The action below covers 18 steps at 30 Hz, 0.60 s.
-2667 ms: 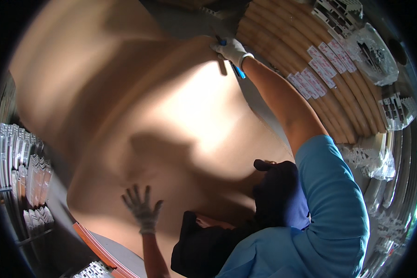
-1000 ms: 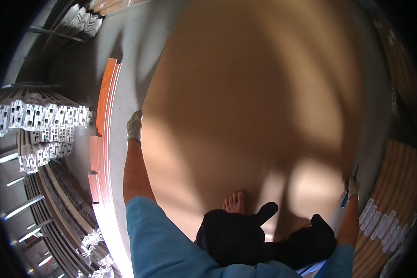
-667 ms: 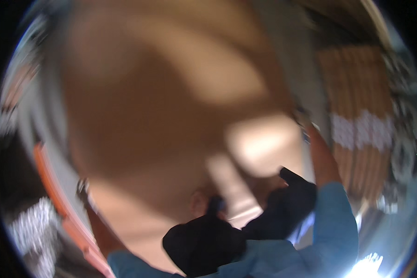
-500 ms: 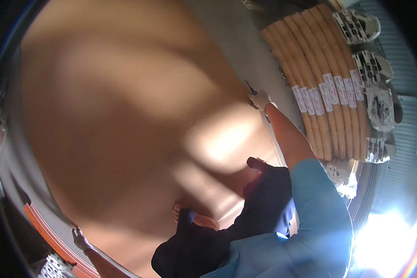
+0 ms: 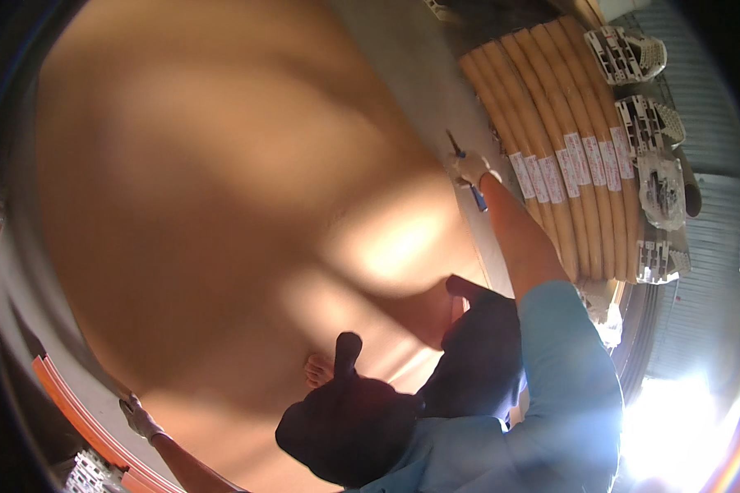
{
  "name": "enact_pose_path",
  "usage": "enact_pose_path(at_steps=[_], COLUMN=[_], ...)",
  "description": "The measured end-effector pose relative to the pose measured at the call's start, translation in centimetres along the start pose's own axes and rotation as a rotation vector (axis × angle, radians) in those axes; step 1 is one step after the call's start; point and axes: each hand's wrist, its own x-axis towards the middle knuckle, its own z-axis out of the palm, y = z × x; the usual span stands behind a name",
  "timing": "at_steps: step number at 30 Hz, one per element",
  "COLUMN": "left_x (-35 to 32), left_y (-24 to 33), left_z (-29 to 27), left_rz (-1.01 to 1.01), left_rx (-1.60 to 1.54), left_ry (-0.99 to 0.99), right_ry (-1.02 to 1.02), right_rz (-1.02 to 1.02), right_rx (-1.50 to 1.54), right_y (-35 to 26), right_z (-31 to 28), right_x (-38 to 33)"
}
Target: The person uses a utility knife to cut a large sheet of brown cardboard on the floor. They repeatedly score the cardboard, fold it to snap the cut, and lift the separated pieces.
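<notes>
Stack of long tan cardboard-wrapped tubes with white labels [image 5: 555, 148] upper right. Bundles of white metal profiles [image 5: 645, 123] just beside them, right side. Grey corrugated metal wall [image 5: 699, 312] far right. Orange rail [image 5: 82, 427] lower left.

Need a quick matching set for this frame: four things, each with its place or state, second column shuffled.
Things
1. right hand
2. left hand
3. brown sheet
4. wrapped tubes

Places or states
A. stacked side by side at upper right, white labels across them
B. gloved, at the sheet's lower left edge
C. large and flat, fills most of the view
D. gloved, holds a blue-handled tool at the sheet's right edge

Pairs: 1-D, 2-B, 3-C, 4-A
</notes>
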Motion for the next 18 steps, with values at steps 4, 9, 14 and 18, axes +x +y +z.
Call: enact_pose_path(at_steps=[4, 9, 14, 18], left_x=[-0.2, -0.5, -1.2, -2.4], left_y=[0.1, 0.1, -1.0, -0.6], left_z=[0.2, 0.4, 0.9, 0.6], left_rz=[0.009, 0.028, 0.081, 0.232], left_rx=[-0.012, -0.052, -0.341, -0.361], left_ry=[0.022, 0.044, -0.006, 0.088], right_ry=[0.076, -0.079, -0.534, -0.777], right_rz=[-0.147, -0.402, -0.453, -0.656], right_rx=[-0.079, -0.474, -0.337, -0.446], right_y=[-3.7, -9.4, -16.9, -21.7], right_z=[-3.8, -3.8, 5.7, 17.0], right_x=[-2.3, -5.2, -8.9, -15.5])
